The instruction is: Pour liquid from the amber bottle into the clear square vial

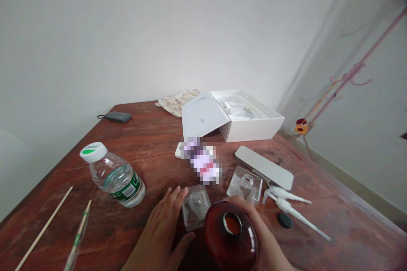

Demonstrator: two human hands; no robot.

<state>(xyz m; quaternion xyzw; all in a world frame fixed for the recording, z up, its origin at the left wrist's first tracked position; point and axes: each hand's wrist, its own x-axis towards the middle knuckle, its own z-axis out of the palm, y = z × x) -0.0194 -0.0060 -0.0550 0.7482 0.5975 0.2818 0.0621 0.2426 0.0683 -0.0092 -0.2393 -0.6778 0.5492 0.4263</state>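
Note:
My right hand (pixel 263 237) grips a dark red glass bottle (pixel 229 237) with an open round mouth facing up, near the table's front edge. My left hand (pixel 162 233) rests flat on the wooden table (pixel 152 144), fingers apart, its fingertips touching a clear square glass piece (pixel 195 206). A second clear square piece (pixel 244 184) lies just beyond the bottle. A white pump sprayer with a long tube (pixel 291 208) and a small black cap (pixel 285 220) lie right of my right hand.
A plastic water bottle (pixel 114 175) stands tilted at the left, with wooden sticks (pixel 44 228) near it. An open white box (pixel 244 120), a flat grey lid (pixel 263 166), a blurred-out item (pixel 202 160), a cloth (pixel 178 100) and a grey pouch (pixel 117 116) lie farther back.

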